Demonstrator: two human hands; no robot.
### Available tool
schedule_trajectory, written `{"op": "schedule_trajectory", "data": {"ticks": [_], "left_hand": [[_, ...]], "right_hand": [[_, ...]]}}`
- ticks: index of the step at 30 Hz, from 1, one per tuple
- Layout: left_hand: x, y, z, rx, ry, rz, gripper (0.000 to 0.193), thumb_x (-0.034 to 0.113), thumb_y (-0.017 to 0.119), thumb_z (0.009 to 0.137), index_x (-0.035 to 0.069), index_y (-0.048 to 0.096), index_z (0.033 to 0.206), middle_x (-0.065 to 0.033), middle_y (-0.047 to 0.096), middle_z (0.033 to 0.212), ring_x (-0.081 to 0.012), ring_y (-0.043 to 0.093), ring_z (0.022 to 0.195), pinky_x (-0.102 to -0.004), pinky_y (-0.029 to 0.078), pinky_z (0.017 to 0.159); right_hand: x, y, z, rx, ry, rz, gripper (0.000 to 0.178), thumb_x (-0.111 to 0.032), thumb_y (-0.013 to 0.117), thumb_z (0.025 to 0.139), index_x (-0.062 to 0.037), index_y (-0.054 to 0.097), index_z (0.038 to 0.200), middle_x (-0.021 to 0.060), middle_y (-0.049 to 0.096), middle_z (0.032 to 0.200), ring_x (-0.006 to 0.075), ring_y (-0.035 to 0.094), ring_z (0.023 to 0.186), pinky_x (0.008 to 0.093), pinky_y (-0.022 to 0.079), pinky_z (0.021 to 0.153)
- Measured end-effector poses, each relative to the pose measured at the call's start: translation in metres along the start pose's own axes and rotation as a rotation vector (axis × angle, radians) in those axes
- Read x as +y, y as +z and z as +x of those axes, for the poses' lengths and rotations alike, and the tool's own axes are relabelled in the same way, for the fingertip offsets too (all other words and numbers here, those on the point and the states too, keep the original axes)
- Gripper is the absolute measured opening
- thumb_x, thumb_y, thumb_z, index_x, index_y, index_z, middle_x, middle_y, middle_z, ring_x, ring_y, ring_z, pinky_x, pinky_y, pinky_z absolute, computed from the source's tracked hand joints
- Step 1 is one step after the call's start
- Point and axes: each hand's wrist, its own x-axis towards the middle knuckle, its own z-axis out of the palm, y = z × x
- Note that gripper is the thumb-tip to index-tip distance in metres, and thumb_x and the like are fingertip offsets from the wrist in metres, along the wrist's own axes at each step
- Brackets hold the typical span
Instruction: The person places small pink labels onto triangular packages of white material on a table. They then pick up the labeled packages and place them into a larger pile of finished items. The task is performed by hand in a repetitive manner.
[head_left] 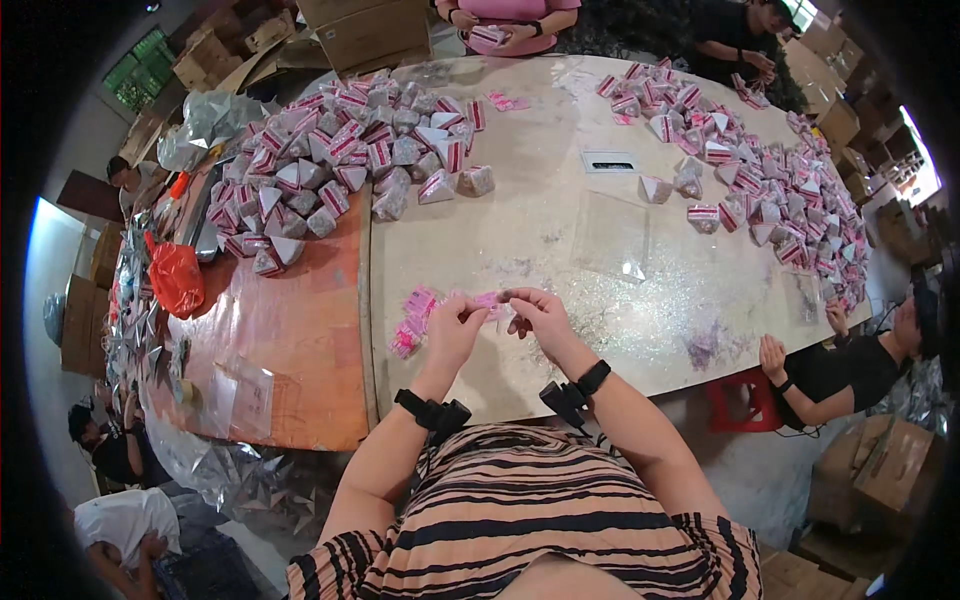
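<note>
My left hand point(456, 328) is closed in a pinch near the table's front edge, with a small pink printed label point(488, 300) at its fingertips. My right hand point(543, 320) faces it, thumb and forefinger pinched at the label's other end; a small whitish piece shows below those fingers, too small to name. Beside my left hand lies a loose heap of pink labels point(415, 315). Both wrists wear black straps with small black devices.
A big heap of wrapped triangular packs point(340, 140) covers the far left; another heap point(790, 200) runs along the right. A clear plastic sheet point(612, 235) and a white card point(608, 162) lie mid-table. A red bag point(175, 277) sits at left. Several people are around the table.
</note>
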Motion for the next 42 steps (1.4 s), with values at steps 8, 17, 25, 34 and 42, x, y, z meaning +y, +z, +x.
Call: {"op": "schedule_trajectory", "data": {"ticks": [8,17,25,34,42], "left_hand": [[-0.013,-0.011,0.008,0.039,0.054,-0.067,0.01,0.007,0.066,0.078,-0.003,0.065,0.079,-0.0001,0.058,0.064,-0.0058,0.049,0.06,-0.0225,0.04,0.055],[0.022,0.008,0.012,-0.04,0.031,-0.206,0.008,0.005,0.064,0.082,-0.003,0.066,0.082,0.0006,0.06,0.068,-0.0042,0.05,0.062,-0.0189,0.04,0.056],[0.041,0.015,0.015,-0.146,0.049,-0.235,0.009,0.006,0.063,0.082,-0.003,0.065,0.084,-0.0005,0.061,0.073,-0.0047,0.051,0.065,-0.0187,0.04,0.058],[0.051,0.022,0.003,-0.123,0.068,-0.207,0.01,0.006,0.063,0.083,-0.004,0.064,0.082,-0.0016,0.061,0.072,-0.0051,0.051,0.064,-0.0194,0.039,0.057],[0.037,0.021,0.001,-0.178,0.245,-0.078,0.006,0.003,0.062,0.081,-0.003,0.064,0.08,-0.0047,0.062,0.07,-0.0096,0.054,0.065,-0.0228,0.042,0.059]], "right_hand": [[-0.069,-0.141,0.005,0.624,-0.301,0.162,0.07,-0.012,0.054,0.088,-0.0094,0.01,0.143,0.0114,0.058,0.097,0.0232,0.062,0.068,0.0326,0.05,0.058],[-0.126,-0.141,-0.031,0.593,-0.474,-0.163,0.03,-0.01,0.056,0.086,-0.0001,0.058,0.114,0.0072,0.066,0.102,0.0095,0.059,0.06,0.0197,0.043,0.047],[-0.044,-0.011,-0.02,0.03,-0.196,0.022,0.022,-0.008,0.056,0.086,-0.0025,0.064,0.106,0.0038,0.066,0.082,0.0077,0.059,0.059,0.0206,0.044,0.049],[-0.024,-0.001,-0.031,0.086,-0.189,0.267,0.012,-0.006,0.058,0.085,0.001,0.062,0.093,0.0078,0.066,0.075,0.0122,0.063,0.061,0.024,0.05,0.052],[-0.022,-0.005,-0.046,0.175,-0.203,0.198,0.007,-0.003,0.06,0.082,0.0023,0.062,0.087,0.009,0.065,0.072,0.0138,0.063,0.057,0.0254,0.051,0.051]]}}
